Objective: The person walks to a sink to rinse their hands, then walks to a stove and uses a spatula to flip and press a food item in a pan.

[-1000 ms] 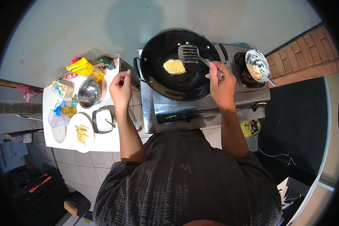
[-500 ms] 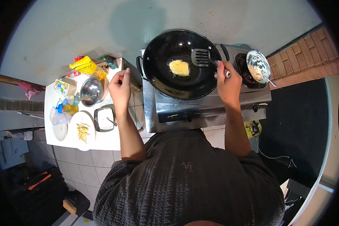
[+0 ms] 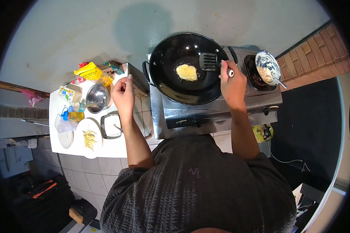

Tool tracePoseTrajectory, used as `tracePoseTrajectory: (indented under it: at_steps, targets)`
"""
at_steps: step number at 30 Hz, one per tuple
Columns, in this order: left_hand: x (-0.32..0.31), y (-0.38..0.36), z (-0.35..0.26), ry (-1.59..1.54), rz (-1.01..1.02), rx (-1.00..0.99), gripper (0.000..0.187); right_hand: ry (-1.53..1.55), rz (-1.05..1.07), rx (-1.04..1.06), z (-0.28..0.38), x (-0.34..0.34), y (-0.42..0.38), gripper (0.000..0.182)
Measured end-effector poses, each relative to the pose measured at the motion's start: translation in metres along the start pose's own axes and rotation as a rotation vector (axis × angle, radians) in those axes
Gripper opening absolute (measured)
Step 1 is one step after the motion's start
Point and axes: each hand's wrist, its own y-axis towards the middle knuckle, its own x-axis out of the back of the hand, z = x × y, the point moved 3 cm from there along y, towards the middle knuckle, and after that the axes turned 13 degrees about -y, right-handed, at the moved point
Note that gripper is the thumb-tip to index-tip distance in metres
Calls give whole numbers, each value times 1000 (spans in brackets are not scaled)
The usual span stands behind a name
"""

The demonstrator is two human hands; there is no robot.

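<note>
A black wok [image 3: 171, 87] sits on the steel stove, with a pale yellow piece of food [image 3: 187, 72] frying near its middle. My right hand [image 3: 233, 83] is closed round the handle of a black slotted spatula [image 3: 209, 61]. The spatula's head is over the wok's right part, beside the food and apart from it. To the left of the wok, my left hand [image 3: 123, 95] is raised with its fingers curled together; nothing that it holds can be made out.
Left, a white table [image 3: 112, 149] bears a metal bowl [image 3: 97, 98], a plate of fried strips [image 3: 90, 130], a square dish [image 3: 111, 126], bottles and a yellow packet [image 3: 88, 72]. Right of the wok, a bowl of batter [image 3: 267, 68] with a spoon stands on the stove [image 3: 217, 116].
The view has shifted slightly. My right hand and the spatula stay above the wok's right side, with the handle tilted a little differently. The food lies in the same part of the wok.
</note>
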Motion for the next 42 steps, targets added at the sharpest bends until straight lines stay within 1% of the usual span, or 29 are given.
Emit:
tracePoseTrajectory:
  at_steps: [2, 6, 8, 12, 13, 14, 15, 17, 20, 26, 28, 29, 30, 32, 33, 34, 36, 37, 38, 40, 41, 42]
  targets:
    - [0, 2, 5, -20, 3, -5, 22, 179, -48, -30, -1, -1, 0, 15]
    - [-2, 0, -3, 23, 19, 6, 22, 183, -20, -36, 4, 2, 2, 16]
    - [-2, 0, -3, 4, 12, 4, 22, 12, -26, -9, 2, 2, 2, 17]
    - [-5, -3, -3, 14, -36, 8, 22, 1, -24, -7, -1, -1, 4, 17]
    - [-5, -2, -1, 15, -30, 9, 22, -24, -25, 31, 5, 2, 5, 17]
    - [-7, 0, 3, 2, -4, 24, 21, -49, -29, 67, 9, 6, 6, 17]
    - [-11, 2, 4, -11, 27, 38, 21, -54, -33, 56, 12, 9, 7, 17]
    - [-19, 6, 5, -49, 59, 47, 20, -158, 29, 60, 14, 12, 6, 17]
    - [-33, 12, 6, -88, 99, 64, 19, -171, 28, 45, 12, 13, 4, 16]
    - [-35, 17, 17, -149, 51, 46, 20, -195, 47, 126, 10, 17, -7, 11]
    - [-35, 16, 16, -198, 56, 52, 20, -137, 133, 110, 10, 18, -11, 14]
    - [-35, 14, 14, -192, 57, 48, 21, -74, 155, 83, 10, 19, -11, 20]
    - [-36, 14, 11, -187, 54, 42, 21, -73, 151, 96, 10, 20, -11, 20]
    - [-33, 11, 7, -159, 35, 39, 21, -80, 236, 85, 8, 20, -13, 22]
    - [-31, 6, 5, -122, 28, 40, 21, -32, 206, 114, 6, 17, -13, 18]
    - [-29, 0, 3, -115, 11, 41, 21, -22, 216, 125, 4, 18, -14, 18]
    - [-28, -5, -4, -69, -5, 79, 21, -3, 278, 68, 3, 19, -12, 14]
    - [-30, -11, -11, -69, -18, 112, 20, 15, 277, 69, 2, 19, -11, 14]
    - [-29, -15, -17, -55, -22, 99, 20, 34, 258, 73, 0, 17, -10, 12]
    - [-25, -23, -20, -47, 10, 176, 19, 73, 244, 65, -4, 15, -9, 12]
    - [-21, -27, -20, -43, -6, 207, 20, 95, 204, 74, -5, 15, -7, 14]
    - [-18, -32, -26, -20, -21, 196, 19, 113, 168, 83, -6, 15, -7, 17]
